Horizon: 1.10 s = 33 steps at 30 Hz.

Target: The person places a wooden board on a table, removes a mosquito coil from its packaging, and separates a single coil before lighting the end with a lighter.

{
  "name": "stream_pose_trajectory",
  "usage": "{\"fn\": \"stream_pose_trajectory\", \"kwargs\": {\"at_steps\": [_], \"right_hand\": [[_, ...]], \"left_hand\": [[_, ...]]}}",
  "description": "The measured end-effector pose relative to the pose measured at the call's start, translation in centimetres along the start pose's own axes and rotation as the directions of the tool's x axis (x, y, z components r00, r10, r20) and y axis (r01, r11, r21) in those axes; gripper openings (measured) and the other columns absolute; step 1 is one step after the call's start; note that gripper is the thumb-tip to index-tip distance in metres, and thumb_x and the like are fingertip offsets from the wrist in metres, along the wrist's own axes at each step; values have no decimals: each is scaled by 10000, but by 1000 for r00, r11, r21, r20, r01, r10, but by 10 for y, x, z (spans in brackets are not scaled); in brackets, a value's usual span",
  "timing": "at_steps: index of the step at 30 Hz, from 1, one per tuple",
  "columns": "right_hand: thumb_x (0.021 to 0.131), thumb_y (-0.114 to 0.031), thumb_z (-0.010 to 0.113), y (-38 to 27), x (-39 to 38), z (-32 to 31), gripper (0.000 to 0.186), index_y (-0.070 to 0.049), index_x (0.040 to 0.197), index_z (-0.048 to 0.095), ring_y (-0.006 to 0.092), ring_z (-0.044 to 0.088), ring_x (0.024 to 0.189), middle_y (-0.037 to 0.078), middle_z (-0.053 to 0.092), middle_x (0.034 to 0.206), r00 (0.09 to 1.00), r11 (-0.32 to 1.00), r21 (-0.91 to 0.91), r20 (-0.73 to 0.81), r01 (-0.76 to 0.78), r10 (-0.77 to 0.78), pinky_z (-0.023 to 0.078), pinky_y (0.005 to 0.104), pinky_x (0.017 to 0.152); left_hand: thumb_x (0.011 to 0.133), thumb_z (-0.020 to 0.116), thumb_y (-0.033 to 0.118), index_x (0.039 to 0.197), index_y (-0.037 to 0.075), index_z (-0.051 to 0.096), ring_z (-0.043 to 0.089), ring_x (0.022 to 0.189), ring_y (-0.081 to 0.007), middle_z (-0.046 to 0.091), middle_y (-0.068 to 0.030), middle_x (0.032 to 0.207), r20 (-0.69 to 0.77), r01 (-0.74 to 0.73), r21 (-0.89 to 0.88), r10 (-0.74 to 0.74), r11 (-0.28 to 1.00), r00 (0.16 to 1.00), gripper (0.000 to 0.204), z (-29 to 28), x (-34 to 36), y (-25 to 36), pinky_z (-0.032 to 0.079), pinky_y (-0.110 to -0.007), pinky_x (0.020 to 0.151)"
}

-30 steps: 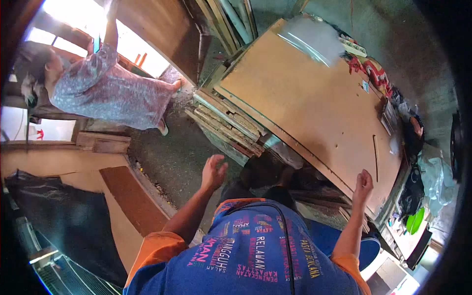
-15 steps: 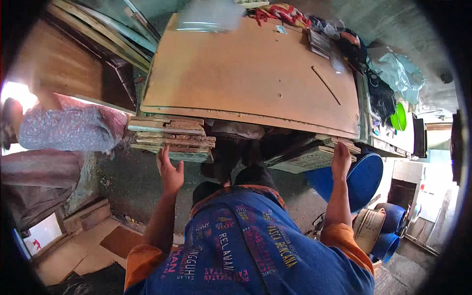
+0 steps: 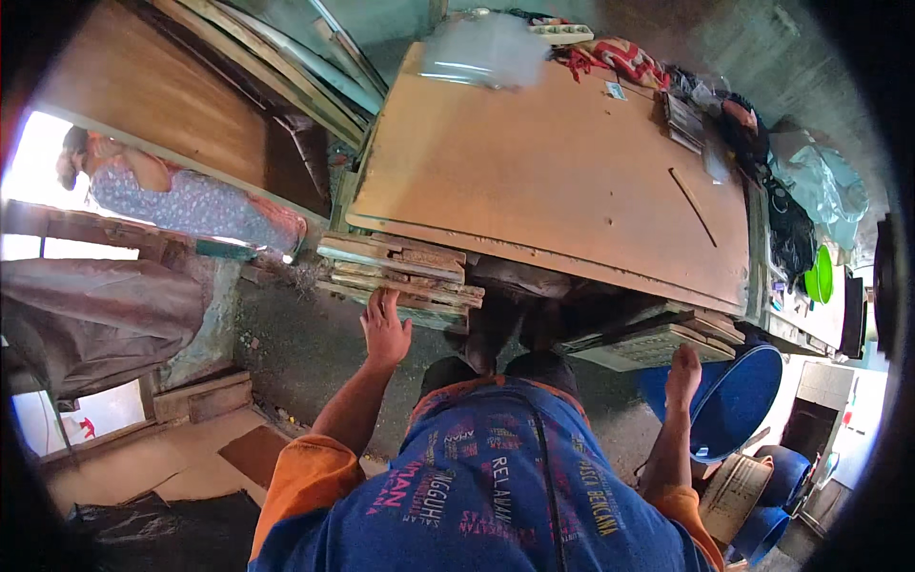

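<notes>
My left hand (image 3: 385, 334) is open, its fingers spread at the near side of a left stack of wooden boards (image 3: 400, 267); whether the fingertips touch it I cannot tell. My right hand (image 3: 682, 377) is at the near edge of a right stack of boards (image 3: 658, 345). It is seen edge-on, so its finger pose is hidden. Both stacks sit under the front edge of a broad tan board tabletop (image 3: 562, 162). A thin wooden stick (image 3: 692, 206) and a frosted plastic container (image 3: 486, 50) lie on top.
A large blue plastic drum (image 3: 732, 405) stands close by my right hand. Plastic bags (image 3: 820, 186) and a green basin (image 3: 820, 275) are at the far right. Planks (image 3: 276, 62) lean at the back left. A person in a patterned garment (image 3: 195, 202) is at the left.
My view has turned, shifting the table and stacks rightward and tilting them. My right hand sits lower against the right stack and looks less outstretched. My left hand stays spread by the left stack.
</notes>
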State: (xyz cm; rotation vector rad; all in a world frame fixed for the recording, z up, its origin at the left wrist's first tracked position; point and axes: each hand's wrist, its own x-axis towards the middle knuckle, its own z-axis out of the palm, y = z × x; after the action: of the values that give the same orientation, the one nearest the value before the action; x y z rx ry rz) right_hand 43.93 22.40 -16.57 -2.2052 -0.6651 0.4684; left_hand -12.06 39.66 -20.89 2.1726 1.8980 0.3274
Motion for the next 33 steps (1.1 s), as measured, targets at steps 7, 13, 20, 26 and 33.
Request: {"fn": "stream_pose_trajectory", "kwargs": {"at_steps": [7,13,20,26,33], "right_hand": [[857,-119,584,-24,-23,31,198,-12,1016,638,188,605,756,117,648,840,977,976,-87,86,202,-195,475,306,701],[847,-110,625,-57,-25,43,202,-7,1022,623,169,619,780,101,639,820,975,974,-142,163,178,-154,489,298,730],[861,-71,629,-80,5,52,227,7,1073,607,148,630,860,102,654,944,971,985,30,166,168,-171,494,276,773],[878,-79,621,-93,20,57,237,21,1091,599,161,639,912,120,658,977,954,983,32,237,179,-181,499,278,795],[880,-89,623,-61,27,70,236,25,1086,601,155,638,907,111,657,956,946,982,135,278,131,-164,502,283,788]], "left_hand": [[751,745,157,1309,121,321,401,1184,-380,409,-182,1255,-8,-17,113,18,993,1000,701,-5,16,-22,319,-533,916],[699,769,262,1272,115,405,403,1186,-358,411,-187,1253,1,-27,159,28,987,1000,695,6,-11,-26,320,-518,916],[679,787,273,1295,96,407,365,1222,-381,373,-206,1290,93,-3,137,-10,991,996,745,-3,-33,-24,294,-529,964],[686,782,278,1265,91,445,311,1229,-391,340,-197,1297,25,-57,205,53,977,998,695,-12,-18,2,269,-544,987],[719,762,249,1301,83,405,304,1245,-404,320,-203,1330,1,1,178,-1,984,1000,703,15,-14,9,256,-553,999]]}}
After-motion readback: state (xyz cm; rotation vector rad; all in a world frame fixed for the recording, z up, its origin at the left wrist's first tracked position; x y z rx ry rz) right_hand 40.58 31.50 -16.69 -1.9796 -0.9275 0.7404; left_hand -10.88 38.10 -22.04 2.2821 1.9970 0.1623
